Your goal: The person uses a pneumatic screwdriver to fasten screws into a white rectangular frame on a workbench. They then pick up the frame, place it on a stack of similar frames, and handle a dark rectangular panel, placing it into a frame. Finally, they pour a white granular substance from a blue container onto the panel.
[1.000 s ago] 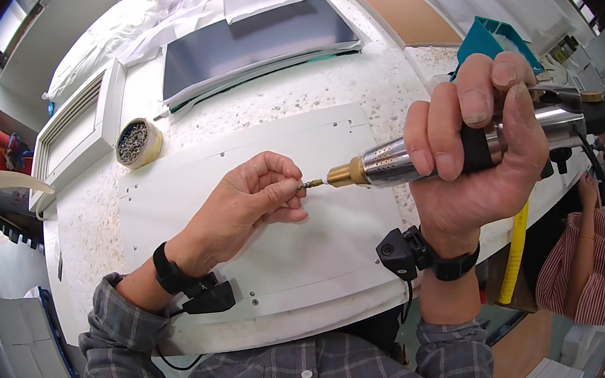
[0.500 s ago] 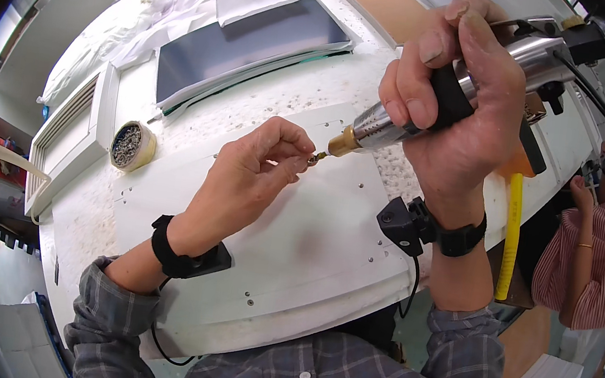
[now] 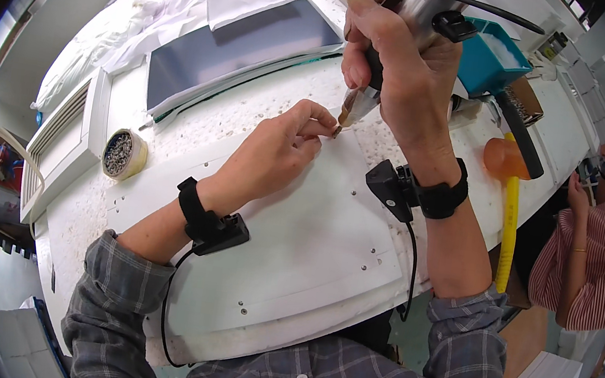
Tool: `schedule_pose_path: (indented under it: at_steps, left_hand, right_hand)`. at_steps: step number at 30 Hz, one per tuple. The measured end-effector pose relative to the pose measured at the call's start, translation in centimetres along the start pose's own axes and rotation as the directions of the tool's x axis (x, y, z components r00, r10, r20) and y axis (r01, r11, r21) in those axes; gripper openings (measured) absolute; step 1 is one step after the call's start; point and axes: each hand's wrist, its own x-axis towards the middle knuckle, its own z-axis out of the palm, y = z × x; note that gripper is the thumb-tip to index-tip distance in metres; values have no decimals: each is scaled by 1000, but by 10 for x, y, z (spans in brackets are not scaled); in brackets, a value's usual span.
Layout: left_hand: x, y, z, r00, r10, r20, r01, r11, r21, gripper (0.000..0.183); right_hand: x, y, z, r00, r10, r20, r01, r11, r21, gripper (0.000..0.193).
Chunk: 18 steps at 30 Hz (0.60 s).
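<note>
A white panel (image 3: 295, 242) lay flat nearest; left, a fastener tub (image 3: 140, 156) stood handy beside it. The left hand (image 3: 273, 148) curled at the tip of the power screwdriver (image 3: 422, 10), perhaps guiding it; its pinch was unclear. Farther, the right hand (image 3: 414, 85) gripped that tool, angled downward.

A workshop, shown by the power driver (image 3: 420, 12) and mallet (image 3: 506, 158).

Speckled white table (image 3: 74, 228): white panel (image 3: 295, 242), round tub (image 3: 139, 159) of metal bits (image 3: 119, 152), teal scoop (image 3: 476, 77).
</note>
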Motion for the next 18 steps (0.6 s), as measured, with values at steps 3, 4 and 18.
schedule_pose_path:
  at_steps: [3,4,18]
  left_hand:
    - [0,3,0,1000,-15,13,16,999,-33,28]
    - [1,2,0,1000,-8,12,9,999,-34,28]
    - [-6,-4,-3,997,-81,-8,81,994,-69,32]
  right_hand:
    - [1,2,-4,1000,-11,22,11,1000,15,11]
    - [1,3,-4,999,-11,34,10,1000,22,12]
    - [13,20,-13,975,148,168,-138,988,-70,20]
